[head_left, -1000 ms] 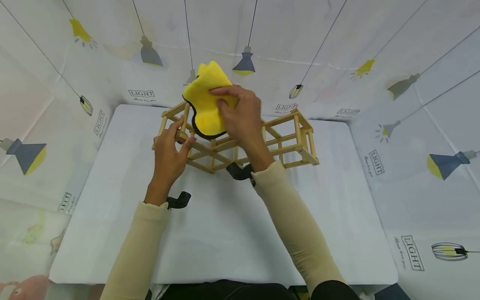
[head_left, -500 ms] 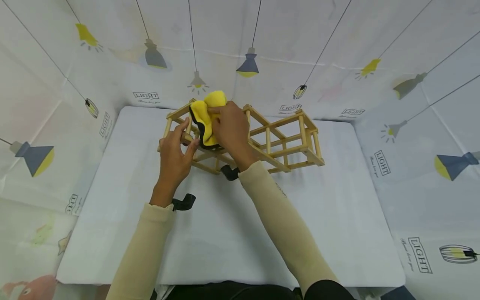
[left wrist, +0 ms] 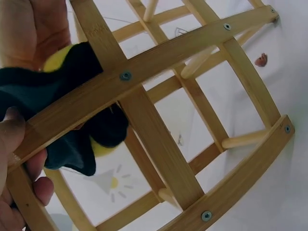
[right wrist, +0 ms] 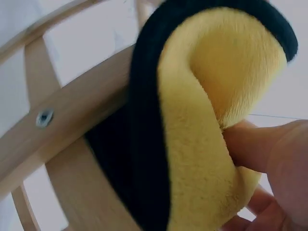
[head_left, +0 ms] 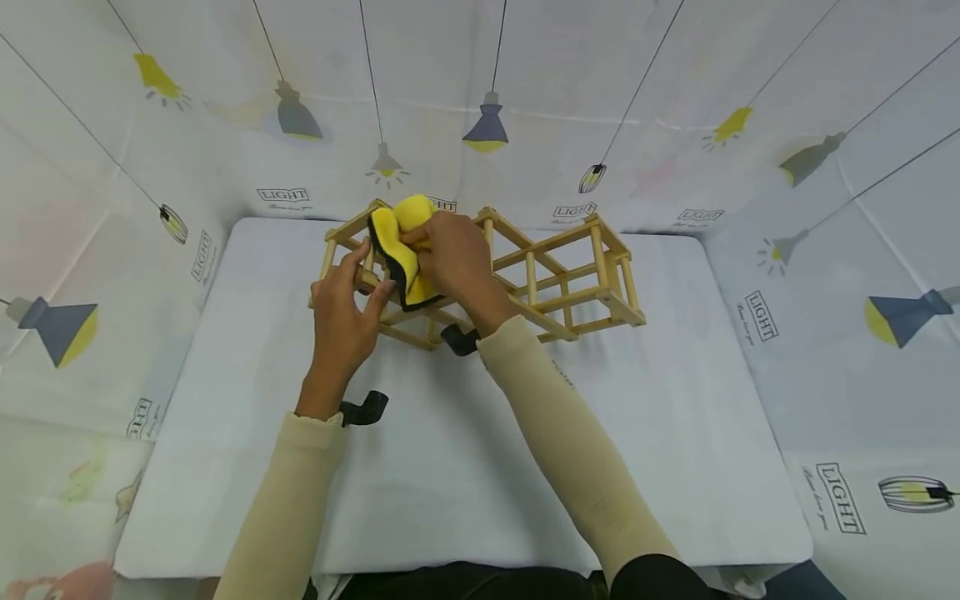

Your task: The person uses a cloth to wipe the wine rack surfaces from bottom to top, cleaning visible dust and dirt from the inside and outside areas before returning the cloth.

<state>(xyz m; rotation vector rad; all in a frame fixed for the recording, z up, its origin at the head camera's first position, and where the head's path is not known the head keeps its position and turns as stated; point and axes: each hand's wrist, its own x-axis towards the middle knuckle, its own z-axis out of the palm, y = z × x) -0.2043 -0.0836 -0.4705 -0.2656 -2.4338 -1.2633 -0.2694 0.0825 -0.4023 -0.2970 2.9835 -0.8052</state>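
Observation:
A wooden rack [head_left: 551, 312] of slats and round rods, joined with screws, stands across the far half of the table. My left hand [head_left: 343, 312] grips its left end, fingers and thumb around a slat; in the left wrist view the fingertips [left wrist: 42, 190] curl at that bar. A yellow cloth [head_left: 408, 250] with a dark edge and dark underside is pinched in my right hand [head_left: 459, 258]. It drapes over the rack's left part, and in the left wrist view its dark side [left wrist: 72, 154] hangs around a slat. The right wrist view shows the cloth [right wrist: 192, 144] bunched against the wood.
The rack stands on a white table [head_left: 450, 467]. Behind and beside the table hang pale sheets [head_left: 637, 100] printed with lamps. A black wrist mount [head_left: 365, 408] sits at the left wrist, another [head_left: 459, 340] at the right.
My right hand has come down from above the rack with the cloth, which now lies folded against the rack's left part. The left hand keeps its grip on the left end.

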